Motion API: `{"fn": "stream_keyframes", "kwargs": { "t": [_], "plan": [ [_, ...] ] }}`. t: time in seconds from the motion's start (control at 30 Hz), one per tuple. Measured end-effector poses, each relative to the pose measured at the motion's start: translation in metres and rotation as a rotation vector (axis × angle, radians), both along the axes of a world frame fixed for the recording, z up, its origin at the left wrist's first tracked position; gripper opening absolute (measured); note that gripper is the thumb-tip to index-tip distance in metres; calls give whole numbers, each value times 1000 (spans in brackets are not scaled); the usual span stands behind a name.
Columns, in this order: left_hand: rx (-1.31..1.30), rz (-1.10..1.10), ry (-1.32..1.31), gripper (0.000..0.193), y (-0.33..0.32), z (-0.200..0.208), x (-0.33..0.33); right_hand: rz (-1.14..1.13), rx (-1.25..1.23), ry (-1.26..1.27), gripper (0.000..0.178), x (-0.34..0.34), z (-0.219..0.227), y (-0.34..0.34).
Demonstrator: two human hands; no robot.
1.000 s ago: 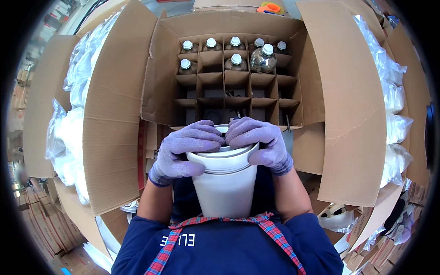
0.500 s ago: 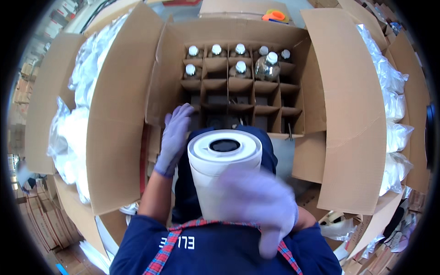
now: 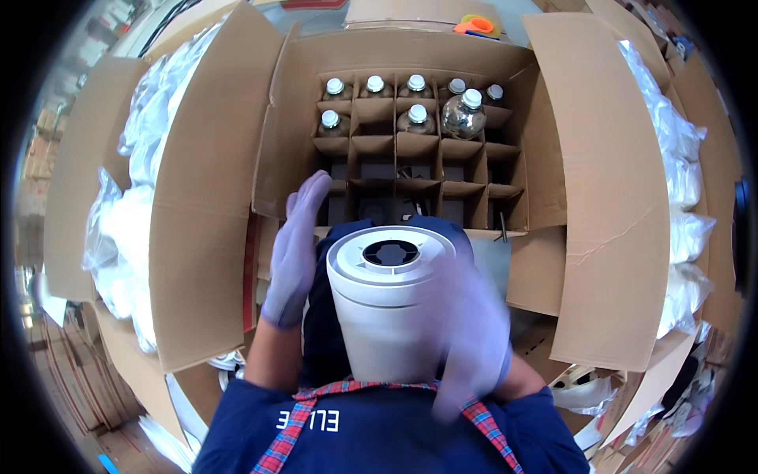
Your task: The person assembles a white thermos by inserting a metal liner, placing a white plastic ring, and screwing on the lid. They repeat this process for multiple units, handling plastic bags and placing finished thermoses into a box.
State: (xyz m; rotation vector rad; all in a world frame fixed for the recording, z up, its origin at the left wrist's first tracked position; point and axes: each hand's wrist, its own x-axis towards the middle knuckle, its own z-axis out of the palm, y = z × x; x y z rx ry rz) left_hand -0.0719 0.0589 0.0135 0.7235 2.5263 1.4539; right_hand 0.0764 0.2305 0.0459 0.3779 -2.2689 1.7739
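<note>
A white cylindrical object (image 3: 379, 336) stands upright close to my body, over my lap. Its round top has raised rings and a dark, spoked centre. To its left, my gloved left hand (image 3: 294, 253) is raised with fingers stretched out and close together, holding nothing. My gloved right hand (image 3: 470, 336) is at the cylinder's right side, blurred by motion. Its thumb stands apart from the fingers, and part of the cylinder is hidden behind it. Whether the right hand touches the cylinder I cannot tell. Both gloves are light purple.
Ahead is an open cardboard box (image 3: 403, 49) with a divider grid (image 3: 395, 144). Several clear bottles with white caps stand in its far cells; one bottle (image 3: 463, 118) sits higher. Box flaps rise at left (image 3: 209, 205) and right (image 3: 608, 205), beside plastic-wrapped bundles. An orange tape roll (image 3: 478, 26) lies beyond.
My right hand has swung up and round to the cylinder's right side, uncovering more of its front. My left hand has shifted slightly, more upright. The cylinder has tilted or turned a little.
</note>
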Motion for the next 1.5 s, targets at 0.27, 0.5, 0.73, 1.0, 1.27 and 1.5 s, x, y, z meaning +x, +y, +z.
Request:
{"fn": "stream_keyframes", "kwargs": {
  "t": [0.27, 0.5, 0.73, 1.0, 1.27, 1.5],
  "plan": [
    [141, -381, -73, 48, -9, -7, -10, -266, 118, 128, 81, -4, -22, 12],
    [153, -422, -56, 51, -9, -31, -34, -265, 286, 231, 66, -6, -5, 18],
    [210, -712, -552, 64, -2, -8, -28, -91, 557, 116, 71, -5, 22, 9],
    [611, -775, -417, 35, -22, -25, -17, -216, 427, -82, 51, -2, 0, 11],
    [112, -710, 73, 37, -11, 45, 8, -84, -425, -196, 49, -24, -50, 30],
    [679, -902, -360, 41, -5, -27, -31, -280, 268, -168, 59, -20, 14, 25]
  ]
}}
